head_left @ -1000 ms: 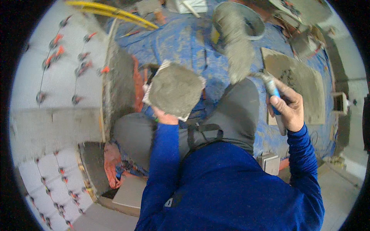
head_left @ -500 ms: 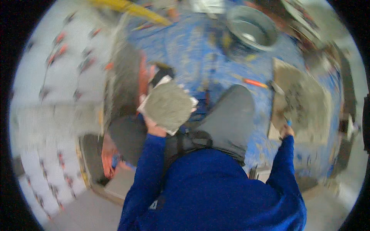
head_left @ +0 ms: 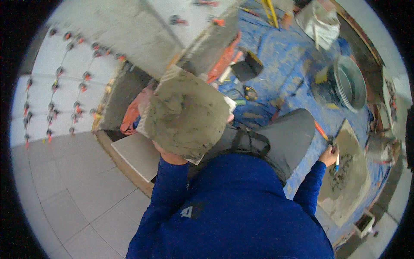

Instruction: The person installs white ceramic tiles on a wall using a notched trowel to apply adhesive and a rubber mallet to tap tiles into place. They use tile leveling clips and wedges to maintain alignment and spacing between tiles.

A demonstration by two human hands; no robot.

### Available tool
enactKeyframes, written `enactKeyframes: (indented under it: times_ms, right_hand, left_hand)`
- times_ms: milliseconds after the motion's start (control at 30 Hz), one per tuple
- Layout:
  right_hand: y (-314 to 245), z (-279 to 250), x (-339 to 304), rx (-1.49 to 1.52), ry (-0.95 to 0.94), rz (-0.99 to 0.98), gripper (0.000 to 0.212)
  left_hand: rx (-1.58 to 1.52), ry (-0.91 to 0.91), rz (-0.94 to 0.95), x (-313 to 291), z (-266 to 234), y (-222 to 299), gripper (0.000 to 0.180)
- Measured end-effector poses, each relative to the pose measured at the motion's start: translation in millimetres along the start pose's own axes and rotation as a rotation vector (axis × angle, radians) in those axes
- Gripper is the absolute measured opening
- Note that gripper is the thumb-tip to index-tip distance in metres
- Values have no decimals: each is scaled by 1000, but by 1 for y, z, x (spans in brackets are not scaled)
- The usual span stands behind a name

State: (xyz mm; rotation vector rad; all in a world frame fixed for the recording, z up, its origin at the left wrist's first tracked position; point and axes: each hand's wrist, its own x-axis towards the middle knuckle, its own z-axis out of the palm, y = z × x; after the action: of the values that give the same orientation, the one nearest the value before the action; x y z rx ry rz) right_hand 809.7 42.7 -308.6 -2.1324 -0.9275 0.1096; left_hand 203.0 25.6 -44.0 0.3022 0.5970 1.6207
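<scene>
My left hand [head_left: 171,156] is closed on a square tile [head_left: 144,123] from below, with fingertips showing at its right edge. Thick grey mortar [head_left: 187,114] coats the upward face almost to the corners. Over on the right, my right hand [head_left: 329,156] is closed round a slim tool with a white and blue end [head_left: 337,163]; the rest of it is hidden. That hand is at the left edge of a mortar-smeared board [head_left: 358,172], where a dark lump of mortar [head_left: 339,177] lies. Just beyond my hand is an orange-handled tool [head_left: 321,130].
A grey bucket [head_left: 345,84] stands on the blue sheet [head_left: 276,64] at the far right, with a white sack [head_left: 319,26] behind it. A black container [head_left: 247,67] lies ahead. Tiles with red clips [head_left: 56,86] cover the left; a loose tile [head_left: 138,156] lies near my left arm.
My view has swung to the left. The mortar-coated tile is now closer and looks larger, still in my left hand. My right hand has come nearer the orange-handled tool.
</scene>
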Motion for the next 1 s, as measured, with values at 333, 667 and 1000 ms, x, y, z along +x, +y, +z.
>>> enactKeyframes:
  times_ms: [333,667,1000]
  right_hand:
    - [-408,-4,-168,412,-466,-606,32]
    - [-617,-31,-365,961,-633,-1680,37]
    - [-683,-20,-365,1185,-357,-1724,38]
  left_hand:
    - [2715,885,1215,-6,-60,177,54]
    - [2618,587,850,-4,-57,212,60]
    - [327,163,1203,11,-49,203,78]
